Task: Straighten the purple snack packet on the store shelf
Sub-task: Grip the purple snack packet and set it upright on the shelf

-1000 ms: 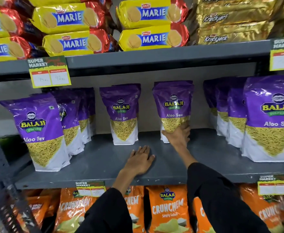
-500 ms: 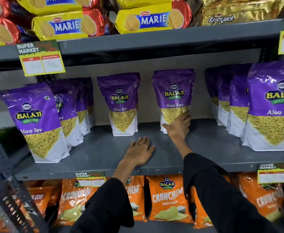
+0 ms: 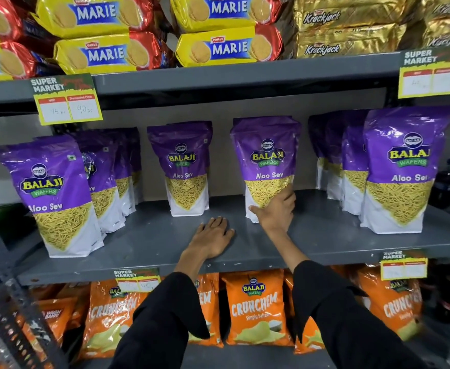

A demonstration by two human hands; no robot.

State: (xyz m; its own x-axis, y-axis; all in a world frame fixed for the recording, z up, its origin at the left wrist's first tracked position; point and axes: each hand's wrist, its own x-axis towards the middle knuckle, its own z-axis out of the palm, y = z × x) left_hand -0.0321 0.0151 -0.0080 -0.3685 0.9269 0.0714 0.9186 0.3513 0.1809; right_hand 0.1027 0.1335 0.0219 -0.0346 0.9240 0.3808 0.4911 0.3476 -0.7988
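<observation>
The right hand [image 3: 274, 209] reaches up with its arm extended and clasps the lower front of the purple snack packet [image 3: 267, 161], which stands upright toward the shelf's [image 3: 325, 235] back edge, near its middle. The left hand [image 3: 210, 237] lies flat, palm down and fingers spread, holding nothing, near the shelf's front edge.

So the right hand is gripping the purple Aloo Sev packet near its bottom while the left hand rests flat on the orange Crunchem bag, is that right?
Not quite. The head view shows the left hand flat on the grey metal shelf, not on an orange bag. The right hand does grip the purple Aloo Sev packet near its bottom.
</observation>
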